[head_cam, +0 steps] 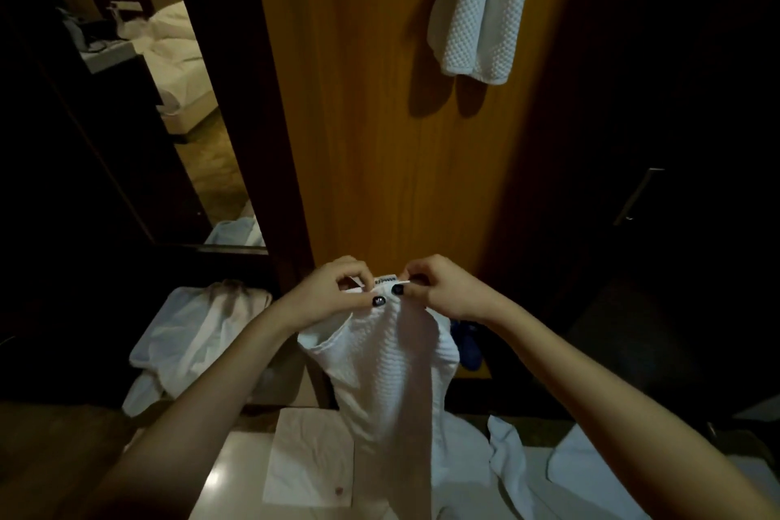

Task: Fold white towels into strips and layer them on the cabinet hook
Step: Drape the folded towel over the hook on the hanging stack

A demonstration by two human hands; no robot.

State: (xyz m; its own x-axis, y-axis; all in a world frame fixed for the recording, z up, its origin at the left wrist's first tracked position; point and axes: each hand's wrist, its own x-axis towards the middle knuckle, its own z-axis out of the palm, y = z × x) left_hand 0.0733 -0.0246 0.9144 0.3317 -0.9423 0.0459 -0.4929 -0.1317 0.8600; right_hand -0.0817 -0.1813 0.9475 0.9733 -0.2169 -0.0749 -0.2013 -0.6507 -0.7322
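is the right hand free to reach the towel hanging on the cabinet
Probably not yet: the right hand and left hand both pinch the top edge of the held towel. Nothing blocks the way to the hanging towel once it lets go.

Mirror [169,76] at left — metal door handle [637,196] right

Top of hanging towel [477,13] cut by upper edge (support out of frame); label [386,279] print on held towel [392,372] unreadable.
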